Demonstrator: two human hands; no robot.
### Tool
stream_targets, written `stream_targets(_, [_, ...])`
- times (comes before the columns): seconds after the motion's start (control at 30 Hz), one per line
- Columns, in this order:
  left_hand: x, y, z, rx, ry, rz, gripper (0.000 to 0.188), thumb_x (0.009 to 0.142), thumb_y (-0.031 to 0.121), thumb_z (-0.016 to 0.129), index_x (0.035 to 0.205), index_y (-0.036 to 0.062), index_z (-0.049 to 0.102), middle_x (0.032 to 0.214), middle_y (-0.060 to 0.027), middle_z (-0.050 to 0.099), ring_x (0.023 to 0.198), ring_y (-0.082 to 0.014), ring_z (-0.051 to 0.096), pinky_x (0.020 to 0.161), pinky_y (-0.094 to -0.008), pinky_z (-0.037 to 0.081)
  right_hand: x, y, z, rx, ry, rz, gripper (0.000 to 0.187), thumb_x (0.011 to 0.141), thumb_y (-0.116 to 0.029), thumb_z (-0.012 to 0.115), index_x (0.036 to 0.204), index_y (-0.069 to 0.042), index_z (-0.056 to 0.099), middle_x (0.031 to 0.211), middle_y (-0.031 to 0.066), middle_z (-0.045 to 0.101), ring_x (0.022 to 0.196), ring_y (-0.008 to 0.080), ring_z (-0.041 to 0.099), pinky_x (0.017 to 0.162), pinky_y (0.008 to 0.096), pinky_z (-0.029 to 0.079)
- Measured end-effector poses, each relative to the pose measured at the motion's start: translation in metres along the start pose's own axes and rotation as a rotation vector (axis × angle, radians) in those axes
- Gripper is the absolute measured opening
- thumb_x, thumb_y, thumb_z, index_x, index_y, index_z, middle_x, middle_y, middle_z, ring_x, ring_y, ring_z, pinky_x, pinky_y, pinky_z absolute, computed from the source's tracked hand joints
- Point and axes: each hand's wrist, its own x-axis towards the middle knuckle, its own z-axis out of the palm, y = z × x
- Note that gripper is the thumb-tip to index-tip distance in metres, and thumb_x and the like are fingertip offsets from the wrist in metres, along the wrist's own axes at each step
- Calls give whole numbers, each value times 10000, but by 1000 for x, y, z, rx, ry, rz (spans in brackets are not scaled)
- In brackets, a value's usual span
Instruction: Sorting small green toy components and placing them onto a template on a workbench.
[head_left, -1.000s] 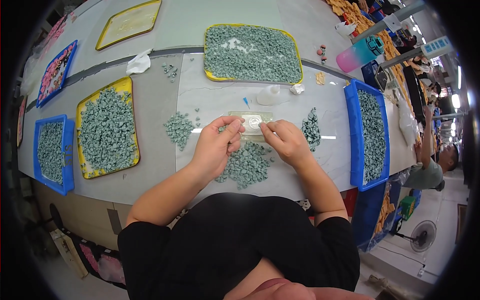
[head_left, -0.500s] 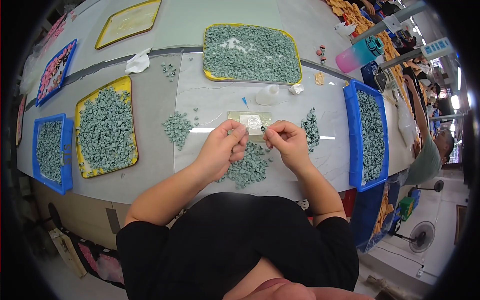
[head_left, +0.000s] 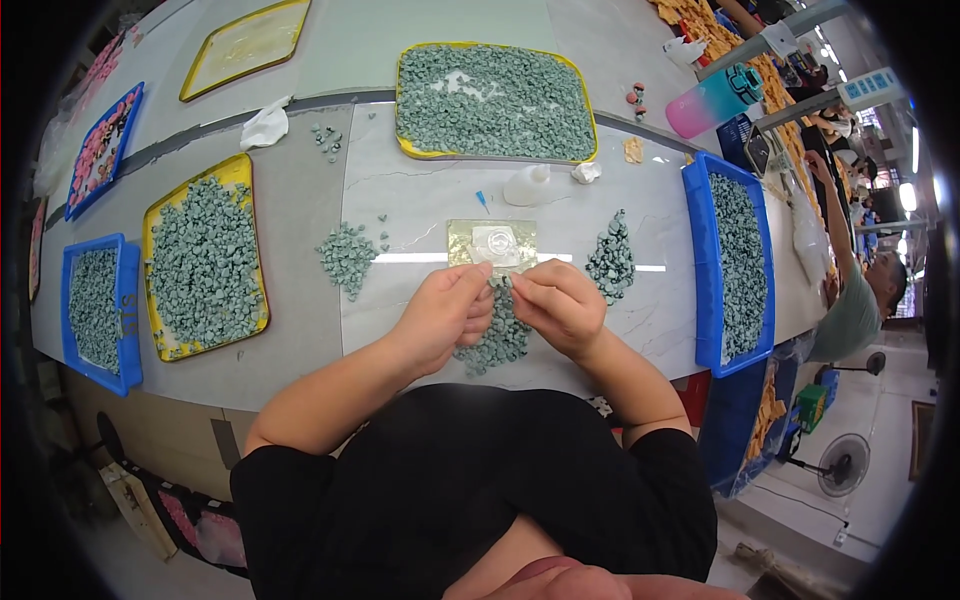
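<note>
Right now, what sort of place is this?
Probably a workshop or factory floor: several trays of small green pieces, loose piles of them on a long table, and another person at the right.

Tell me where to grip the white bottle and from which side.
Likely best around its wide body, from the person's side: the white bottle narrows toward its right end, and the yellow-rimmed tray sits close behind, while the flat plate in front is low.
</note>
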Motion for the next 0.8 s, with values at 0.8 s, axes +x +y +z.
stream_targets(0.8, [-11,-15,8,154,30,228,304,962,282,400,724,94,382,580,31,343,489,-52,301,435,-204,266,-6,2,11,-81,25,-254,227,630,66,694,843,65,615,816,136,602,637,236,584,531,292,479])
